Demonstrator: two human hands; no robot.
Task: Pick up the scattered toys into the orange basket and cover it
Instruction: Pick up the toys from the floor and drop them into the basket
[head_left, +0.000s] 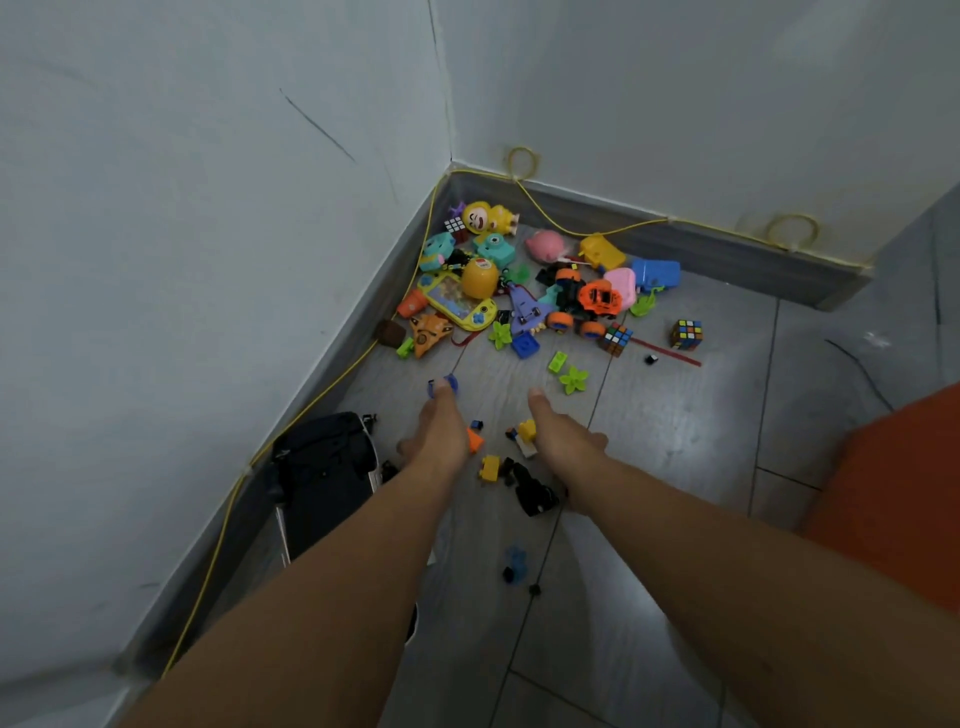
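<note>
A pile of bright plastic toys (524, 291) lies in the floor corner, with two Rubik's cubes (685, 334) at its right edge. Smaller pieces are scattered nearer me: a yellow brick (489, 466), a black toy (535, 493) and a blue piece (515, 564). My left hand (439, 431) reaches low over the floor, its thumb tip at a blue ring toy (444, 383), an orange piece (474, 440) beside its palm. My right hand (561, 431) reaches alongside, thumb straight, next to a small yellow brick (527, 429). Neither hand plainly holds anything. Part of the orange basket (893, 493) shows at the right edge.
A black bag (322, 467) lies against the left wall, close to my left forearm. A yellow cable (613, 228) runs along the skirting of both walls. Green flower pieces (573, 380) and a red strip (670, 352) lie on the grey tiles between the pile and the basket.
</note>
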